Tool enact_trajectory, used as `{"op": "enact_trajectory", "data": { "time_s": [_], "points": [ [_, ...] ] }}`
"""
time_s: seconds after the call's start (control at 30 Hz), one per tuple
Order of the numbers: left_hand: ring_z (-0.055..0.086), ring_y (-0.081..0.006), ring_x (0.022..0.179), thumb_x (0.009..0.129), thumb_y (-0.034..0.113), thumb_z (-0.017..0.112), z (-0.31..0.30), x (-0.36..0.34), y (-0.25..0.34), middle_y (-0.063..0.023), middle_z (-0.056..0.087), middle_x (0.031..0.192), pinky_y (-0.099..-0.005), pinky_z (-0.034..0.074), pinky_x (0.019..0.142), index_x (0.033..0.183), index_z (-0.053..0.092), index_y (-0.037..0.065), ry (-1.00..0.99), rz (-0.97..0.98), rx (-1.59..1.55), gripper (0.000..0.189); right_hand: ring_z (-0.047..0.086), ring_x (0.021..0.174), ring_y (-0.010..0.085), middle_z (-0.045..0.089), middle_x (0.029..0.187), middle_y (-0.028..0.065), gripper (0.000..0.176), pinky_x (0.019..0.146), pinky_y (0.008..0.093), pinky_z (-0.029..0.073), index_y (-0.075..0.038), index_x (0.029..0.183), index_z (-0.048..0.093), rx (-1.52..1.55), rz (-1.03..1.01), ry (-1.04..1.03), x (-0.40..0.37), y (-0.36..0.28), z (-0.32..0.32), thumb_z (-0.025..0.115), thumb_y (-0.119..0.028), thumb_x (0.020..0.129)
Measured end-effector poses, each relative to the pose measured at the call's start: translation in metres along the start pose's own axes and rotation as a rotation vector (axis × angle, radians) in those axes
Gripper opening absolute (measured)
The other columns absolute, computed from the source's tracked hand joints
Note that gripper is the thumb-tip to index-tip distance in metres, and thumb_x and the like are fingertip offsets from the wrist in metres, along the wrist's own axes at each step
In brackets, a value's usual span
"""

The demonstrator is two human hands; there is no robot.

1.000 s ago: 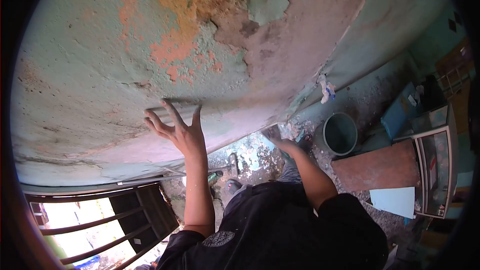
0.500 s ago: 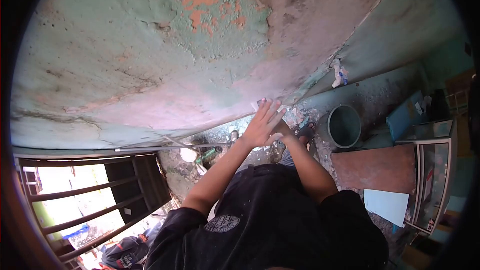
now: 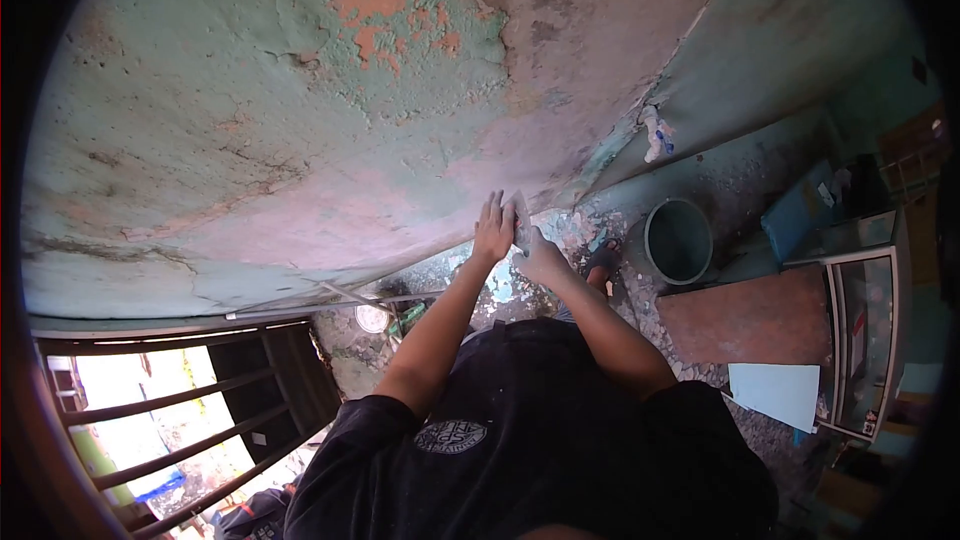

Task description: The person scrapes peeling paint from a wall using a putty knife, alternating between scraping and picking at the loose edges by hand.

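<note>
My left hand (image 3: 492,230) and my right hand (image 3: 545,260) meet low in front of the peeling green wall (image 3: 250,140). A small grey sheet (image 3: 520,222) stands between them. My right hand is closed around its lower end. My left hand lies flat against the sheet's left side with straight fingers. I cannot tell what the sheet is made of. Both arms reach out from my black shirt (image 3: 540,420).
A green bucket (image 3: 678,240) stands on the rubble-strewn floor to the right. Beside it are a brown board (image 3: 745,320), a white sheet (image 3: 775,390) and a glass cabinet (image 3: 865,330). A dark barred gate (image 3: 200,410) is at lower left. A thin pipe (image 3: 330,305) runs along the wall's foot.
My left hand left the wall at the left, swung right and down, and joined my right hand. Its fingers, spread before, now lie straight against the grey sheet.
</note>
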State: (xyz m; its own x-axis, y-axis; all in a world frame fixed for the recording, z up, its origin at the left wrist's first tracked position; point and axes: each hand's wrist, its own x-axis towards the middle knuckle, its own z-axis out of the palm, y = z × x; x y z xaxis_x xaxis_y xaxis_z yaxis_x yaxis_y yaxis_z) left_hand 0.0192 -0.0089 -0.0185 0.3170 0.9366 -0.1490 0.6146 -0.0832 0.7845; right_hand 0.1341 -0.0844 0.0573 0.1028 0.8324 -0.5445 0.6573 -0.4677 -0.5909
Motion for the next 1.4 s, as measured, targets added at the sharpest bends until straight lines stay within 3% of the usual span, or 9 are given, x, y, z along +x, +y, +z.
{"op": "enact_trajectory", "data": {
  "time_s": [0.13,0.2,0.3,0.4,0.7,0.93,1.07,1.2,1.4],
  "points": [
    [0.057,-0.0416,0.103,0.095,0.021,0.031,0.006,0.024,-0.155,-0.0281,0.059,0.110,-0.0476,0.043,0.093,0.129,0.045,-0.002,-0.139,-0.212,0.254,0.044,0.055,0.107,0.0457,0.056,0.111,0.0345,0.063,0.090,0.0472,0.044,0.006,0.125,0.039,0.023,-0.026,0.079,-0.014,-0.014,-0.007,0.059,-0.037,0.082],
    [0.058,-0.0437,0.098,0.091,0.017,0.038,-0.021,0.017,-0.209,-0.0276,0.062,0.103,-0.0495,0.045,0.089,0.105,0.060,-0.004,-0.308,-0.032,0.468,0.033,0.054,0.107,0.0459,0.056,0.112,0.0334,0.059,0.090,0.0472,0.044,0.005,0.123,0.042,0.089,-0.063,0.129,-0.013,-0.006,-0.023,0.055,-0.038,0.085],
    [0.057,-0.0390,0.109,0.086,0.013,0.043,-0.084,-0.035,-0.174,-0.0274,0.059,0.115,-0.0383,0.043,0.096,0.116,0.059,-0.004,-0.095,-0.225,0.038,0.038,0.053,0.102,0.0516,0.057,0.104,0.0346,0.048,0.085,0.0513,0.043,0.001,0.116,0.048,0.246,-0.130,0.364,-0.015,0.008,-0.046,0.035,-0.041,0.097],
    [0.062,-0.0343,0.101,0.087,0.007,0.049,-0.122,-0.062,-0.103,-0.0225,0.062,0.112,-0.0345,0.048,0.088,0.115,0.060,-0.002,0.159,-0.158,-0.208,0.032,0.053,0.098,0.0501,0.058,0.101,0.0334,0.045,0.081,0.0514,0.044,0.002,0.108,0.053,0.243,-0.274,0.468,-0.002,0.014,-0.080,0.041,-0.039,0.096],
    [0.033,-0.0410,0.131,0.081,0.004,0.065,-0.178,-0.049,0.088,-0.0219,0.029,0.145,-0.0457,0.041,0.099,0.137,0.045,0.011,0.807,0.335,0.315,0.060,0.060,0.082,0.0445,0.063,0.083,0.0258,0.053,0.071,0.0505,0.046,0.000,0.097,0.059,-0.181,-0.341,0.666,0.060,0.011,-0.177,0.044,-0.051,0.092],
    [0.013,-0.0445,0.139,0.078,0.021,0.072,-0.153,-0.020,0.111,-0.0296,0.006,0.150,-0.0473,0.030,0.107,0.145,0.032,0.015,0.833,0.180,0.371,0.079,0.060,0.073,0.0431,0.062,0.074,0.0235,0.052,0.065,0.0503,0.046,-0.001,0.086,0.060,-0.246,-0.547,0.621,0.068,-0.015,-0.174,0.047,-0.052,0.091],
    [0.012,-0.0450,0.139,0.077,0.023,0.074,-0.160,-0.027,0.112,-0.0301,0.004,0.150,-0.0477,0.029,0.107,0.146,0.030,0.016,0.767,0.170,0.413,0.082,0.060,0.059,0.0344,0.061,0.070,0.0199,0.049,0.057,0.0421,0.047,-0.001,0.090,0.059,0.343,-0.530,0.652,0.091,0.012,-0.098,0.047,-0.048,0.094],
    [0.009,-0.0452,0.139,0.076,0.025,0.074,-0.162,-0.031,0.115,-0.0306,0.001,0.150,-0.0483,0.028,0.108,0.148,0.026,0.017,0.698,0.155,0.447,0.087,0.041,0.048,0.0125,0.039,0.057,0.0004,0.045,0.051,0.0328,0.040,-0.010,0.080,0.042,1.359,-0.278,0.005,0.049,-0.058,-0.062,0.040,-0.052,0.096],
    [0.006,-0.0464,0.139,0.075,0.028,0.075,-0.171,-0.036,0.110,-0.0303,-0.005,0.150,-0.0477,0.027,0.109,0.148,0.024,0.017,0.595,0.165,0.500,0.090,0.033,0.050,0.0122,0.033,0.059,-0.0025,0.046,0.056,0.0312,0.035,-0.016,0.080,0.041,2.042,-0.186,-0.180,0.018,-0.127,-0.055,0.035,-0.058,0.095]
  ]
}}
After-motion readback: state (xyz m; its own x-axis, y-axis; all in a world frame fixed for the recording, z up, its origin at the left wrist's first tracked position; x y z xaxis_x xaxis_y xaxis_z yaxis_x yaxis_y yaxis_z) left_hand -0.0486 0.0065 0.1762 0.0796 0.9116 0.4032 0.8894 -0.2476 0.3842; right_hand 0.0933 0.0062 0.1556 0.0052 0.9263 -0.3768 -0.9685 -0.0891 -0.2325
